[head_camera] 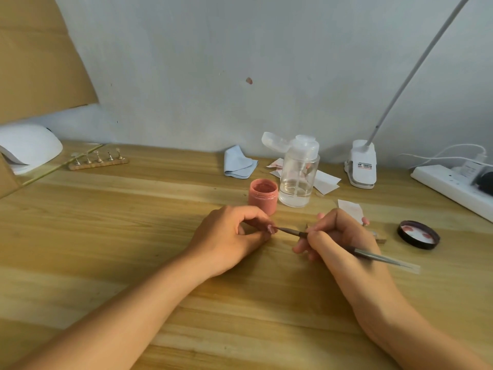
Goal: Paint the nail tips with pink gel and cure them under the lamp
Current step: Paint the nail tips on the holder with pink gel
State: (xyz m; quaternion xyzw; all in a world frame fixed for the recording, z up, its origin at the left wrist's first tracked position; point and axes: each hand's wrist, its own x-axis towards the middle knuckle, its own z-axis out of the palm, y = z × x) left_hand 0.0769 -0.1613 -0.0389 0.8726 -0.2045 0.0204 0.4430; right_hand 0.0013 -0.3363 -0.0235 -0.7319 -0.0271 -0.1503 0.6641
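My left hand (pixel 226 236) pinches a small pink nail tip (pixel 271 228) between thumb and fingers, low over the wooden table (pixel 106 236). My right hand (pixel 338 236) grips a thin brush (pixel 378 256), and the brush's point touches the nail tip. An open jar of pink gel (pixel 263 194) stands just behind my hands. Its black lid (pixel 418 234) lies upside down to the right. The white curing lamp (pixel 26 148) sits at the far left. A wooden strip of small nail stands (pixel 98 160) lies beside it.
A clear pump bottle (pixel 298 177) stands behind the jar, among paper wipes (pixel 326 180) and a folded blue cloth (pixel 238 164). A clip-on desk lamp (pixel 362 164) and a white power strip (pixel 453 188) stand at the back right. Cardboard leans at the left.
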